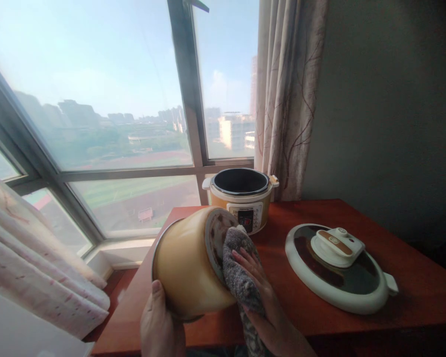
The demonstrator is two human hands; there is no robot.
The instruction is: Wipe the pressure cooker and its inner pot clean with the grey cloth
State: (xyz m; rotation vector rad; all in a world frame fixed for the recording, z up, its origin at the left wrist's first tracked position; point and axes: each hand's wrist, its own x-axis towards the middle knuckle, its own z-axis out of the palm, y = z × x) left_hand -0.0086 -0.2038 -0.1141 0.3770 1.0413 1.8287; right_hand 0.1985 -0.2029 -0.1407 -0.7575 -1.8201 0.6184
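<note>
A yellow inner pot (186, 263) is tipped on its side above the table, its stained base turned to the right. My left hand (161, 322) grips it near the rim, thumb on the outer wall. Against the base, my right hand (258, 292) presses a grey fluffy cloth (241, 270), fingers laid over it; the cloth's tail hangs down below. Just behind the pot stands the pressure cooker body (219, 198), with a dark open top and a control panel on its front. To the right, the cooker's round lid (301, 270) lies with its handle side up.
Everything rests on a reddish-brown wooden table (315, 213), whose right edge runs toward a dark wall. Large windows (130, 198) stand beyond it. One curtain (290, 99) hangs behind the cooker, another (40, 263) at left.
</note>
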